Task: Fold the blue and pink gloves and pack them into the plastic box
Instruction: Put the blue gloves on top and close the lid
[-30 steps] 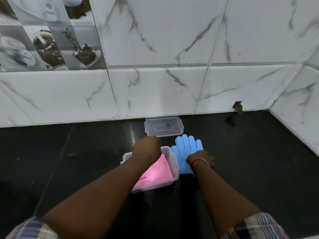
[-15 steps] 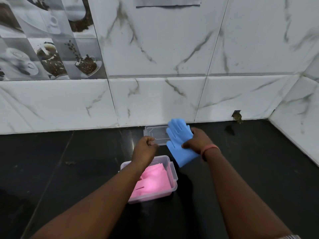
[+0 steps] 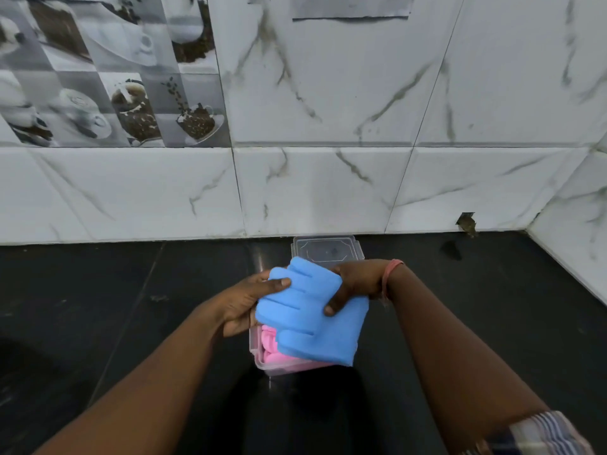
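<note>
While both hands grip it, the head view shows:
Blue glove: held above the plastic box, covering most of it.
Left hand: clasps the glove's left edge, thumb on top.
Right hand: pinches its right side.
Pink glove: inside the box.
Lid: farther back, by the wall.

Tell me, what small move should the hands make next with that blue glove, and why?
Probably fold the blue glove in half. Both hands, left hand and right hand, hold it spread above the plastic box, overhanging its edge, with the pink glove already inside.
</note>
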